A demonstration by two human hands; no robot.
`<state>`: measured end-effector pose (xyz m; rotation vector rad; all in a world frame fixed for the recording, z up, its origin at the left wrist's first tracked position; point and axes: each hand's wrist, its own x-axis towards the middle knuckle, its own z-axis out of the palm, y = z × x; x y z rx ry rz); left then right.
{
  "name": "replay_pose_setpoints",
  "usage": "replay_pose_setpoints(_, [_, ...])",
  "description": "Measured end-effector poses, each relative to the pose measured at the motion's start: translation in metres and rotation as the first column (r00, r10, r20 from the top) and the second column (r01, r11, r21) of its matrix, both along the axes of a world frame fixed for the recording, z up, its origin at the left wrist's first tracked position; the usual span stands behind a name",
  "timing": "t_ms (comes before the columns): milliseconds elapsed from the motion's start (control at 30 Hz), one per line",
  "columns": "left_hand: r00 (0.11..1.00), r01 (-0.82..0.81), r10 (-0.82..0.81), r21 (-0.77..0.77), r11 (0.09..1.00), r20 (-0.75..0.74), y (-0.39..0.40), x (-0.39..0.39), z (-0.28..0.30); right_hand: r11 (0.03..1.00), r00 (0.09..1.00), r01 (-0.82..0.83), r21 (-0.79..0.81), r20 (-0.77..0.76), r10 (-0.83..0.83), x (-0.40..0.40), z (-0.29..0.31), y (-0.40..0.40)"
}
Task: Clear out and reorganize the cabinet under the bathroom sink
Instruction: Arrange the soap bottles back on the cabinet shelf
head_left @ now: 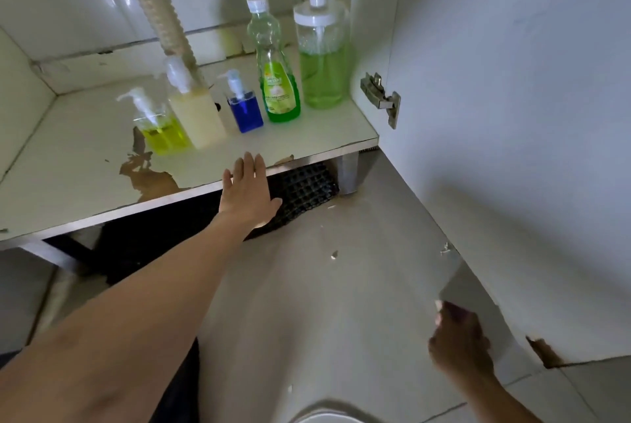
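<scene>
The white cabinet floor (85, 166) holds a row of bottles: a yellow pump bottle (164, 132), a cream pump bottle (199, 119), a small blue pump bottle (246, 113), a green dish-soap bottle (278, 88) and a tall green pump dispenser (322, 61). My left hand (247, 190) reaches forward with straight fingers, its fingertips at the front edge of the cabinet floor, holding nothing. My right hand (459, 340) is low on the right, close to the bottom edge of the open cabinet door (512, 149); its fingers look curled, and whether they touch the door is unclear.
A ribbed drain hose (160, 9) comes down behind the cream bottle. The cabinet floor's surface is peeled and brown near the front left. A black grid mat (304, 190) lies under the cabinet beside a metal leg (348, 173). A door hinge (380, 98) sticks out on the right.
</scene>
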<state>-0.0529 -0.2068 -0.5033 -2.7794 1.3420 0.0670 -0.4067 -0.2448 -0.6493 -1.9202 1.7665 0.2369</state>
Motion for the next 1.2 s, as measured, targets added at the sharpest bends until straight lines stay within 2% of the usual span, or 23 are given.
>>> replay_pose_setpoints(100, [0.999,0.005,-0.005,0.008,1.000,0.032,0.002,-0.002,-0.004,1.000,0.997,-0.003,0.004,0.079,0.003,0.010,0.019,-0.002])
replay_pose_setpoints(167, [0.999,0.008,-0.009,0.022,1.000,0.034,0.002,-0.002,-0.004,1.000,0.965,0.012,-0.013,0.262,-0.008,0.036,0.045,-0.003])
replay_pose_setpoints(267, [1.000,0.012,-0.013,0.042,0.999,0.015,0.003,0.000,-0.004,0.994,0.821,0.023,-0.108,0.570,0.043,0.090,0.099,-0.019])
replay_pose_setpoints(333, [1.000,0.014,-0.015,0.051,0.999,0.001,0.003,0.000,-0.004,0.977,0.711,-0.011,-0.211,0.686,0.157,0.131,0.145,-0.037])
replay_pose_setpoints(467, [0.999,0.021,-0.019,0.066,0.998,-0.030,0.001,0.002,-0.002,0.861,0.661,-0.101,-0.498,0.613,0.432,0.216,0.205,-0.085])
replay_pose_setpoints(533, [0.998,0.028,-0.025,0.075,0.997,-0.050,0.001,0.003,0.000,0.789,0.679,-0.241,-0.565,0.483,0.553,0.249,0.214,-0.108])
replay_pose_setpoints(567, [0.998,0.032,-0.027,0.081,0.996,-0.057,0.002,0.003,0.001,0.742,0.693,-0.355,-0.569,0.372,0.618,0.260,0.213,-0.120])
replay_pose_setpoints(633, [0.998,0.035,-0.029,0.085,0.996,-0.063,0.002,0.004,0.001,0.675,0.690,-0.571,-0.467,0.171,0.703,0.271,0.212,-0.139])
replay_pose_setpoints(700, [0.998,0.036,-0.031,0.077,0.996,-0.058,0.002,0.005,0.000,0.643,0.672,-0.675,-0.362,0.059,0.738,0.274,0.208,-0.151])
replay_pose_setpoints(767, [0.998,0.033,-0.029,0.070,0.997,-0.054,0.001,0.006,-0.002,0.625,0.652,-0.697,-0.351,0.052,0.757,0.278,0.207,-0.156])
replay_pose_setpoints(867, [0.998,0.033,-0.029,0.080,0.996,-0.054,0.001,0.006,-0.003,0.571,0.609,-0.707,-0.416,0.052,0.792,0.283,0.204,-0.157])
replay_pose_setpoints(967, [0.998,0.032,-0.027,0.082,0.996,-0.058,0.001,0.007,-0.004,0.443,0.566,-0.718,-0.537,-0.081,0.820,0.283,0.191,-0.156])
replay_pose_setpoints(1033, [0.997,0.034,-0.028,0.080,0.996,-0.074,0.001,0.008,-0.004,0.398,0.578,-0.710,-0.580,-0.158,0.801,0.282,0.185,-0.156])
replay_pose_setpoints(1100, [0.996,0.038,-0.031,0.088,0.995,-0.085,0.001,0.009,-0.003,0.424,0.623,-0.687,-0.590,-0.178,0.762,0.280,0.189,-0.150])
replay_pose_setpoints(1200, [0.991,0.063,-0.051,0.092,0.994,-0.121,0.003,0.010,0.002,0.472,0.669,-0.596,-0.649,-0.076,0.740,0.270,0.202,-0.128])
